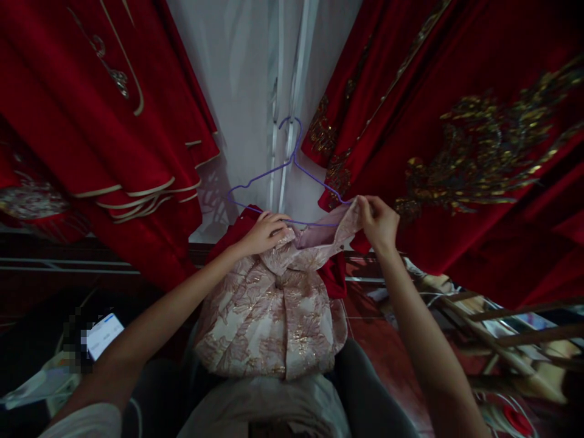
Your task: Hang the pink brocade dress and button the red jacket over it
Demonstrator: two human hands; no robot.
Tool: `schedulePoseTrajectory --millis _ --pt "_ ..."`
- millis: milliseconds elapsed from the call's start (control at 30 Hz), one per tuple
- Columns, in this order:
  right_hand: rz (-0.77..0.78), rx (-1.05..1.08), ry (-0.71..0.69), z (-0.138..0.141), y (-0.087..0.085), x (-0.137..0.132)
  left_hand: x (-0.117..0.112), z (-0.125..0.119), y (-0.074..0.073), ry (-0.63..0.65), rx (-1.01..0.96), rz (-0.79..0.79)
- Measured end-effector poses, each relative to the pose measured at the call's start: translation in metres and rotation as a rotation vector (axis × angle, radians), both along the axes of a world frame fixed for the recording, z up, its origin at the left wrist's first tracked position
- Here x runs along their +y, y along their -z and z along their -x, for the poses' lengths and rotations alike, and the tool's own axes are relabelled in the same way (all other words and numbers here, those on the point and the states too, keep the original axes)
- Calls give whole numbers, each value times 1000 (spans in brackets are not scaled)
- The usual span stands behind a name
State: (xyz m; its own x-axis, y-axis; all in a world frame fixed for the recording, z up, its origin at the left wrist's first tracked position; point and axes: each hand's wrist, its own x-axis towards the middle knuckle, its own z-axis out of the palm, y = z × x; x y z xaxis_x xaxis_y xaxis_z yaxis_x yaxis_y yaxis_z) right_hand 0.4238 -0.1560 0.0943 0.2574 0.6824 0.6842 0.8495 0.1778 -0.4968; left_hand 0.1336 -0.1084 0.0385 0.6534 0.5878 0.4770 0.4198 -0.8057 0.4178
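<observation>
Pink and gold, stiff with woven leaf patterns, the brocade jacket (269, 310) was pinched at its collar edge between thumb and fingers of the right hand (378, 222), raised against the sloping arm of a purple wire hanger (292, 170). The left hand (264, 233) had its fingers curled down over the jacket's other shoulder, by the hanger's bottom wire. The jacket's body sagged, folded, over the person's lap. Jacket and hanger seemed to be at the fitting-together stage; a next move would call for steadying the thin wire against heavy cloth. Red velvet robes (479, 140) with gold embroidery hung on either side of a white wall (246, 73).
</observation>
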Motion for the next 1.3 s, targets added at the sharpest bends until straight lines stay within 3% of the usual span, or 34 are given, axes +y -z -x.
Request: schedulePoseTrajectory --millis 133,233,300,367,467,533,733,933,1100,1300 --pt "71 -138 -36 26 -11 22 -3 -9 0 4 -112 138" --pt "58 -170 -71 29 -11 30 2 1 -5 -32 -216 135" --pt "37 -148 -73 26 -11 31 11 19 -6 -169 -321 58" --pt "30 -111 -79 23 -11 31 20 43 -4 -405 -422 -45" --pt "33 -61 -98 21 -12 31 31 82 7 -742 -525 -131" --pt "17 -37 -108 21 -12 33 36 103 18 -841 -570 -149" --pt "-25 -18 -143 19 -10 37 59 144 50 -773 -700 7" --pt "-27 -9 -166 20 -7 38 75 151 63 -781 -861 207" --pt "-34 -4 -182 20 -9 36 75 147 52 -698 -890 159" --pt "-33 -1 -170 19 -10 36 70 132 15 -580 -859 122"
